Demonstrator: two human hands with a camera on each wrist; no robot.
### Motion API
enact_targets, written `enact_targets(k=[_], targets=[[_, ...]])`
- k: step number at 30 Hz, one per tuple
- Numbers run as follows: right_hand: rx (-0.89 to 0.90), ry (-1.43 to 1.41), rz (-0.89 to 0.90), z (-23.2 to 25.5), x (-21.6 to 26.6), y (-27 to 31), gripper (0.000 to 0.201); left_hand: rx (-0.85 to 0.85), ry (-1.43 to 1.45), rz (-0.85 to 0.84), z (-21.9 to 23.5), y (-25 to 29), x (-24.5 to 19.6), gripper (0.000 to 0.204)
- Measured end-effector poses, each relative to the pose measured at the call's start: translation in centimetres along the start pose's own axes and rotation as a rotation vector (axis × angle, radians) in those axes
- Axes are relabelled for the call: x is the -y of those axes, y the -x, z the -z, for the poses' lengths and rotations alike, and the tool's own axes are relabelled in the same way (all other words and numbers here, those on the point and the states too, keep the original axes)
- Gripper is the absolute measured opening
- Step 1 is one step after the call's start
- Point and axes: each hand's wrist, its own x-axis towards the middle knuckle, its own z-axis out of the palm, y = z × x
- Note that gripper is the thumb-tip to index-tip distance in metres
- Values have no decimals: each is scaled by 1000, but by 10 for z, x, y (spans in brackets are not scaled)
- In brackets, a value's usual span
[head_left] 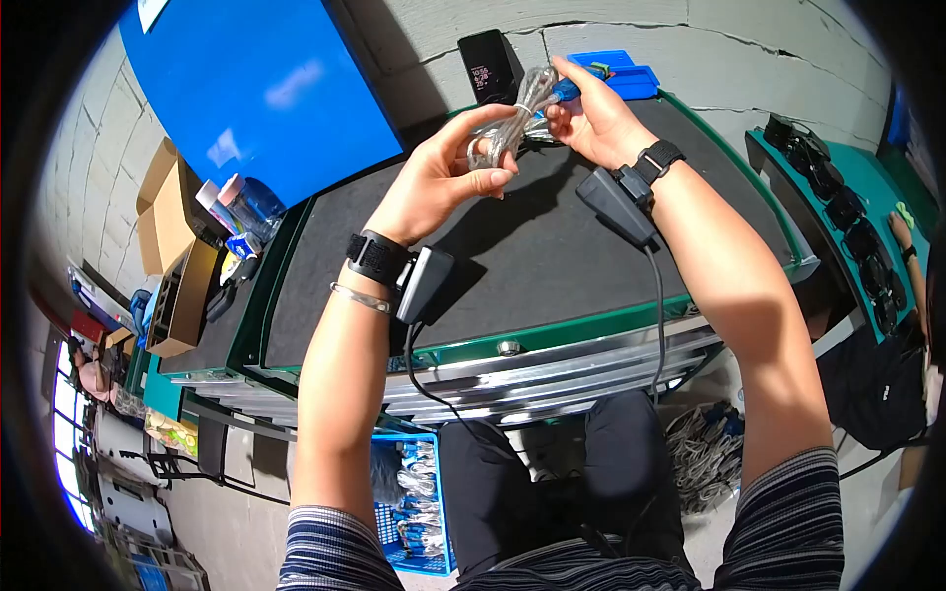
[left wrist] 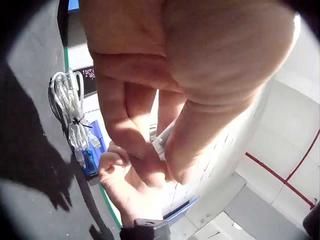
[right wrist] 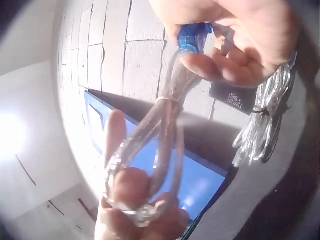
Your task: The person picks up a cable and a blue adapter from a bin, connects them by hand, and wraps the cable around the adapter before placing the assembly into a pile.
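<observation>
A clear cable bundle (head_left: 533,91), tied at its middle with a white band (right wrist: 167,99), is held above the black mat between both hands. The left hand (head_left: 434,184) grips its looped end, with fingers through the loops in the right wrist view. The right hand (head_left: 603,124) pinches the blue connector (right wrist: 192,38) at the other end. A second clear bundle (left wrist: 71,107) with a dark tie and a blue connector (left wrist: 90,161) lies on the mat behind the hands. In the left wrist view the left hand's fingers hide most of the held cable.
A phone (head_left: 487,67) leans at the back wall beside a blue tray (head_left: 636,83). A large blue panel (head_left: 266,89), bottles (head_left: 248,205) and a cardboard box (head_left: 177,300) stand left. Below are a blue basket (head_left: 430,565) of bundles and a cable pile (head_left: 704,456).
</observation>
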Motion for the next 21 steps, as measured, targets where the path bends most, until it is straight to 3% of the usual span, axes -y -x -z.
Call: enact_targets(k=[2, 3, 5, 9, 12, 15, 21], targets=[[-73, -80, 136, -7, 0, 2, 31, -157, -38, 7, -3, -1, 5, 75], [-70, -79, 138, -10, 2, 6, 31, -159, -40, 4, -3, -1, 6, 75], [17, -120, 184, -15, 4, 10, 23, -256, -193, -12, -2, -1, 10, 73], [29, -143, 200, -22, -1, 13, 23, -348, -228, 88, 6, -4, 15, 67], [154, -60, 159, -25, -3, 16, 24, -472, -193, 168, 6, -4, 16, 49], [181, -106, 189, -29, -8, 14, 28, -441, 8, 89, 9, -4, 20, 42], [266, -154, 193, -25, -1, 12, 26, -353, 345, 108, 6, -2, 18, 33]])
